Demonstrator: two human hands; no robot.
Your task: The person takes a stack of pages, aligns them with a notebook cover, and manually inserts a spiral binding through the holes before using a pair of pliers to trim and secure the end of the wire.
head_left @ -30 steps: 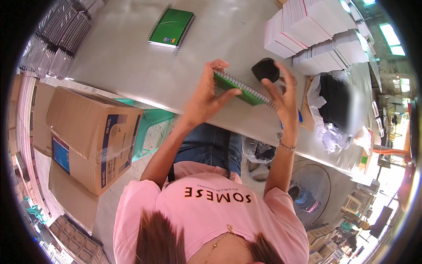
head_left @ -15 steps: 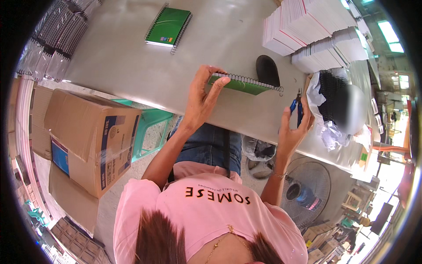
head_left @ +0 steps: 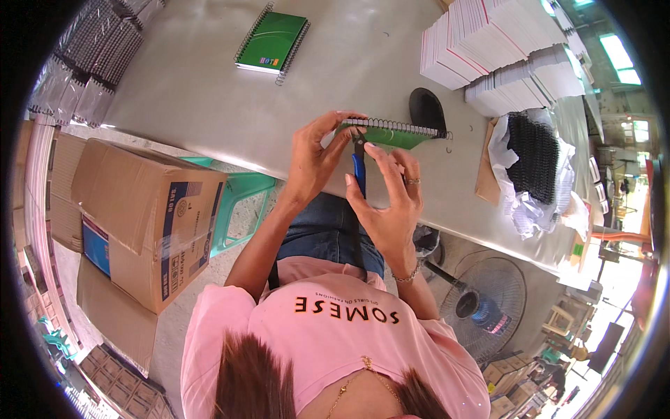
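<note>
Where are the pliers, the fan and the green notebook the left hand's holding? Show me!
Pliers (head_left: 359, 168): head view, on a blue handle.
Held notebook (head_left: 399, 137): head view, on the green cover.
Fan (head_left: 483, 306): head view, near the middle of its round guard.

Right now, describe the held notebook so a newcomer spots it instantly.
On the near side of the grey table, find the left hand. It grips a green spiral notebook. Unlike the other notebook lying farther off, this one is held, blue-handled pliers beside it.

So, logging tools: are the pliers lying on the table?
No, the right hand holds the blue-handled pliers near a green spiral notebook.
</note>
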